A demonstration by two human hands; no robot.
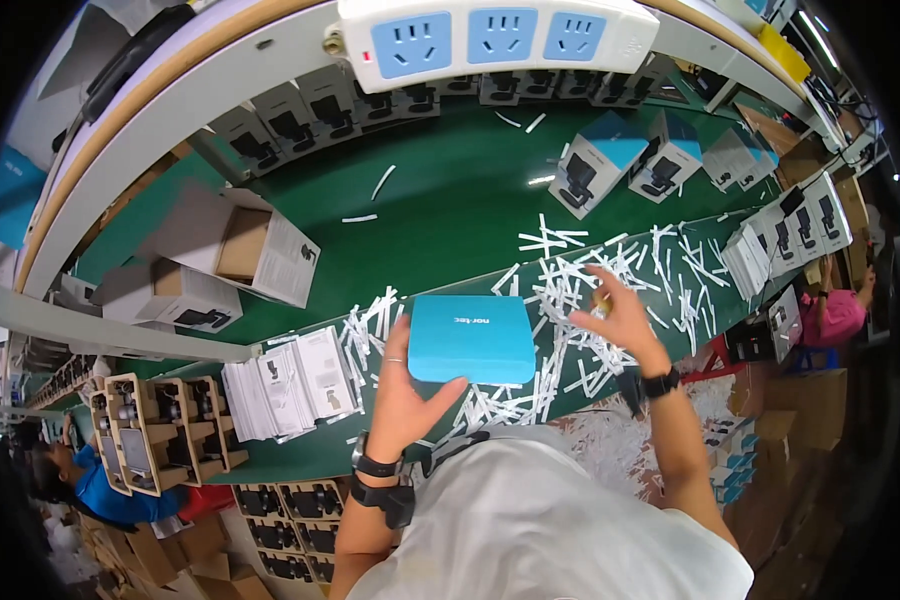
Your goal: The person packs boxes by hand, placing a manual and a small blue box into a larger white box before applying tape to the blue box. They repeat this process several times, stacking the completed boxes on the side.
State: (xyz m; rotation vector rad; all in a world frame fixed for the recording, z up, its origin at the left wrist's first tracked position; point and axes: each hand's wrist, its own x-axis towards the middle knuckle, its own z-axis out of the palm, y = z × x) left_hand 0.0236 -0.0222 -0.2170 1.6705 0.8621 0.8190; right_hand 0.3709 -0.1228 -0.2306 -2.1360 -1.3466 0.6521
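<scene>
A closed teal box [470, 345] lies in front of me over the green bench. Wrapped along its left side is my left hand [405, 385], the thumb pressed at the near edge and the fingers partly hidden by the box. To the right of the box, apart from it, my right hand [620, 315] is raised with thumb and fingers spread. A small yellowish thing shows by its fingers, too blurred to name. Loose white paper strips [560, 325] are scattered beneath the right hand and around the box.
Open white cartons [260, 255] stand at the left. Stacked leaflets [315, 375] lie near the left hand, beside trays of dark devices [155, 435]. White-and-teal boxes [595, 165] stand at the back right. A power strip [500, 40] hangs overhead. Co-workers in blue [110, 490] and pink [840, 315] are nearby.
</scene>
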